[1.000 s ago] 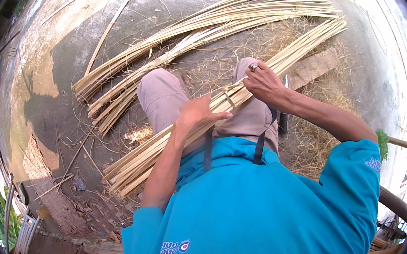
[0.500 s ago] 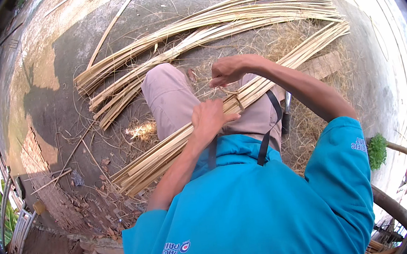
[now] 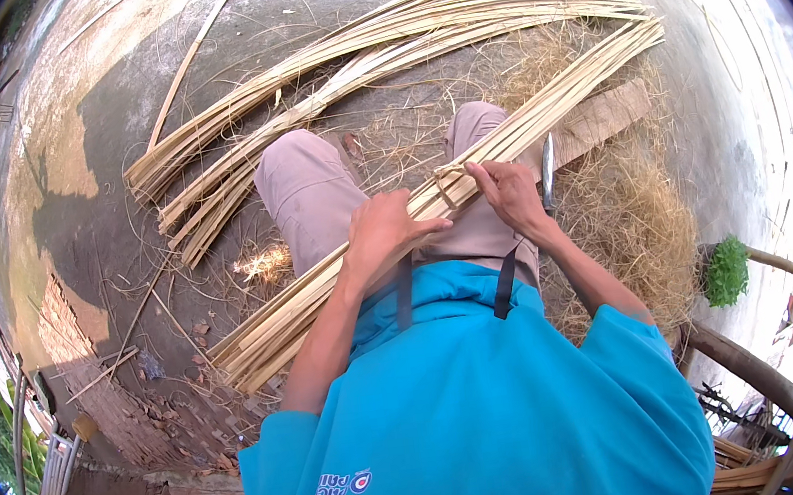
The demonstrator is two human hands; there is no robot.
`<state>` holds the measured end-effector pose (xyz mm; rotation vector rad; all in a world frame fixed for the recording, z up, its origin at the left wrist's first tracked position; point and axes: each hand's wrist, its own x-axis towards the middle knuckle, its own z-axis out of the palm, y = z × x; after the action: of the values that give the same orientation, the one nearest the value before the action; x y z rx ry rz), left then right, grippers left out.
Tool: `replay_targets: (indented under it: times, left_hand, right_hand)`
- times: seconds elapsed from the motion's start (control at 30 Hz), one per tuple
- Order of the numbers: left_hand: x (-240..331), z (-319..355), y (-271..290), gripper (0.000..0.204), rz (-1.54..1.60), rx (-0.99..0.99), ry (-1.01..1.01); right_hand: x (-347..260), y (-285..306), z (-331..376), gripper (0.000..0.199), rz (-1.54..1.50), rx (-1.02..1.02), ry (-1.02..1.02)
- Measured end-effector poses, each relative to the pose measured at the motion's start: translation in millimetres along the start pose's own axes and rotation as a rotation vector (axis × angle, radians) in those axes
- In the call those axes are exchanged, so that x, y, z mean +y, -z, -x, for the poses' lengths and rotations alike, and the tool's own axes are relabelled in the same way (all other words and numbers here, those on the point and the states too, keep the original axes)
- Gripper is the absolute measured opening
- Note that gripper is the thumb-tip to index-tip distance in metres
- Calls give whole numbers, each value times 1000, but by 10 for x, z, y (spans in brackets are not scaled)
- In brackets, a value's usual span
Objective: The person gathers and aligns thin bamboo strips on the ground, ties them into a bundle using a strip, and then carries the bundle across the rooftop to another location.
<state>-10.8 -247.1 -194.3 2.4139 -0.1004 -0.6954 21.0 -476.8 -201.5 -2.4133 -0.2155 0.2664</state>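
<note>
Across my lap lies a long bundle of pale split bamboo strips (image 3: pixel 567 95), slanting from lower left to upper right. My left hand (image 3: pixel 386 227) is wrapped over the bundle near its middle, thumb stretched toward the right. A thin strip tie (image 3: pixel 449 189) loops around the bundle between my hands. Just right of that tie, my right hand (image 3: pixel 506 194) is closed at the bundle's side, its thumb and finger pinched by the tie. What exactly sits in the pinch is too small to make out.
Two larger bundles of strips (image 3: pixel 374 50) lie on the ground beyond my knees. A knife (image 3: pixel 547 170) rests by a wooden board (image 3: pixel 605 120) on my right. Fine shavings (image 3: pixel 625 231) are heaped there. A worn woven mat (image 3: pixel 86 351) lies at left.
My right hand has come down and back from above the tie to the bundle's right side. My left hand keeps its hold. The knife now shows more fully.
</note>
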Motion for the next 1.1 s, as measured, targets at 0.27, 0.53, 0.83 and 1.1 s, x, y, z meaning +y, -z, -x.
replay_targets:
  times: [0.27,0.53,0.83,1.1]
  left_hand:
    - [-87,-134,45,84,430,-79,-165]
    - [-229,-416,21,59,688,-70,-111]
    - [-145,-684,37,32,554,-120,-317]
    - [-179,-621,-66,28,797,-62,-140]
  right_hand:
    - [-46,-277,334,47,-622,-198,-365]
    - [-15,242,-155,35,-315,-571,-244]
    - [90,291,-228,25,-748,-679,-521]
    - [-80,227,-349,22,-660,-632,-257]
